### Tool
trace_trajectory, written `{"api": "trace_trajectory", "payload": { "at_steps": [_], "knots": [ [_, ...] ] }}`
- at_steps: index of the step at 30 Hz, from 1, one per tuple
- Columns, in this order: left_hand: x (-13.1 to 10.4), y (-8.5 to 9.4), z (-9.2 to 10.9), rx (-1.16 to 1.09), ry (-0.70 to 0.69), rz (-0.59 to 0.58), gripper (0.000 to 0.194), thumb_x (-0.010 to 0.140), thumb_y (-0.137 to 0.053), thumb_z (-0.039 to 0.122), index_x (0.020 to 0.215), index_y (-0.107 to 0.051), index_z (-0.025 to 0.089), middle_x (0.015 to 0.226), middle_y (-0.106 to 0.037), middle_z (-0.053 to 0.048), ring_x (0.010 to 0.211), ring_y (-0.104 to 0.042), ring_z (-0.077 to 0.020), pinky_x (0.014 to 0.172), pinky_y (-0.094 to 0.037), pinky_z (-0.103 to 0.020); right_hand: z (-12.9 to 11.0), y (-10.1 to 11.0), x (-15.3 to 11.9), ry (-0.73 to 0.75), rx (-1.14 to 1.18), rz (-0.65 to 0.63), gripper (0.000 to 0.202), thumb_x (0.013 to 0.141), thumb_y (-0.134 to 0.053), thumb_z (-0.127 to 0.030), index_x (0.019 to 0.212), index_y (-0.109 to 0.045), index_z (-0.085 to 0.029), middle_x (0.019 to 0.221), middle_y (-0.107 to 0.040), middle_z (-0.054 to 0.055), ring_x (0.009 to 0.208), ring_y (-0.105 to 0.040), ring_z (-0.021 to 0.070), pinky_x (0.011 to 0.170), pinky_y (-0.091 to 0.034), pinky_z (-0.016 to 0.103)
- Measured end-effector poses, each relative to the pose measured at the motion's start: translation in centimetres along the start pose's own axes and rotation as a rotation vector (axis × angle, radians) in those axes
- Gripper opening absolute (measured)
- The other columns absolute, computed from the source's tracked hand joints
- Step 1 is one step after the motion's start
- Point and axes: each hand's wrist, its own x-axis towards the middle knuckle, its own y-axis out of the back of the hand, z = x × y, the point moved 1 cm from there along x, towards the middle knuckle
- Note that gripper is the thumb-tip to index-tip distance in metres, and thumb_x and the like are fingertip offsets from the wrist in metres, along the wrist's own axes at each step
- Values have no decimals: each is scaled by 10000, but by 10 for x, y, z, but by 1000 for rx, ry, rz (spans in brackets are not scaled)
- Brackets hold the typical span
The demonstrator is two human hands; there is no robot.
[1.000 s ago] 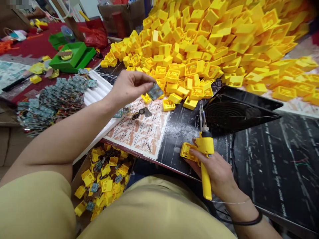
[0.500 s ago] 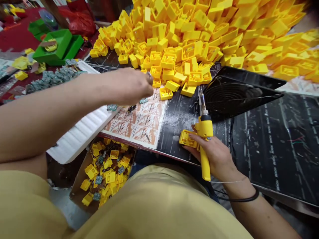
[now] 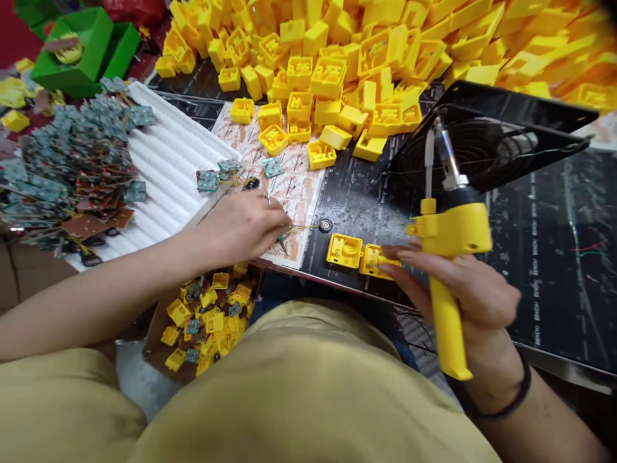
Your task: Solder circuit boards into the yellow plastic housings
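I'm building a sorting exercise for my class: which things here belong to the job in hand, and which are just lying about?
Likely belonging:
yellow soldering gun, in the right hand
open yellow case, beside that hand
wired black disc, by the left hand
circuit boards
heaped yellow cases

Apparently just lying about:
green trays
red plastic

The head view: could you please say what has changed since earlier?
The left hand has drawn back from the yellow pile; a wired black disc lies beside it. The right hand has shifted right; the yellow casing it gripped now lies open on the black mat, contact unclear. The soldering tool stays in its grip; the pile looks unchanged.
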Motion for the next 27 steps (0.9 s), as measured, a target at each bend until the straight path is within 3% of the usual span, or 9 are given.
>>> {"api": "trace_trajectory", "payload": {
  "at_steps": [3, 5, 8, 12, 16, 19, 22, 25, 27],
  "knots": [
    [25, -9, -1, -6, 77, -114, 300, 924, -536, 393, 982, -741, 181, 981, -729, -80, 938, -641, -240, 842, -452, -361, -4, 12, 1, 0, 8, 21, 212, 829, -758, -127, 963, -623, -221, 649, -663, -67, 486, -591, 101, 501, -471, 225],
    [34, -16, 2, -14, 133, -168, 294, 891, -581, 405, 983, -733, 172, 1002, -715, -97, 986, -634, -269, 893, -445, -399, -4, 15, -1, -1, 4, 14, 186, 836, -748, -118, 943, -626, -209, 606, -631, -69, 451, -550, 91, 481, -444, 228],
    [38, -18, 3, -109, 162, -222, 177, 861, -600, 285, 898, -721, 162, 973, -713, -87, 980, -637, -251, 920, -440, -399, 1, 17, -7, 19, 20, -41, 219, 821, -762, -115, 979, -634, -195, 637, -642, -54, 474, -555, 89, 508, -457, 223],
    [30, -14, 3, -551, 243, -163, 144, 845, -589, 267, 858, -678, 155, 836, -722, -21, 800, -648, -147, 780, -474, -268, 10, 10, -12, 2, 130, -161, 374, 829, -776, -250, 1146, -594, -170, 1007, -726, 72, 831, -703, 185, 843, -558, 313],
    [22, -20, 9, -807, 294, 25, 156, 820, -592, 281, 801, -664, 143, 724, -705, 1, 641, -617, -99, 634, -464, -202, 11, -15, -8, 37, 151, -232, 458, 869, -730, -360, 1237, -542, -163, 1204, -667, 141, 1079, -664, 252, 1046, -476, 452],
    [14, -22, 10, -699, 275, 157, 165, 835, -602, 275, 840, -709, 148, 737, -732, -6, 636, -634, -103, 619, -463, -204, 3, -34, 0, 81, 151, -234, 407, 891, -711, -312, 1227, -547, -151, 1107, -700, 105, 998, -686, 215, 1082, -446, 456],
    [6, -15, 2, -437, 206, 245, 215, 896, -567, 288, 948, -746, 181, 831, -768, -24, 710, -683, -131, 667, -480, -233, -6, -36, 10, 102, 174, -146, 346, 865, -743, -237, 1160, -579, -160, 1011, -724, 51, 885, -699, 163, 1109, -429, 424],
    [4, -10, -4, -190, 108, 238, 252, 938, -532, 309, 979, -759, 210, 898, -774, -41, 784, -699, -166, 717, -486, -276, -12, -17, 15, 67, 197, -40, 291, 836, -767, -203, 1085, -618, -185, 818, -712, -11, 668, -651, 90, 871, -537, 249],
    [8, -14, -1, -138, 21, 209, 263, 947, -526, 314, 928, -767, 211, 937, -768, -51, 840, -693, -184, 758, -485, -302, -13, 1, 11, 25, 213, -36, 270, 899, -699, -295, 1139, -624, -196, 722, -676, -22, 590, -617, 86, 673, -533, 202]
  ]
}}
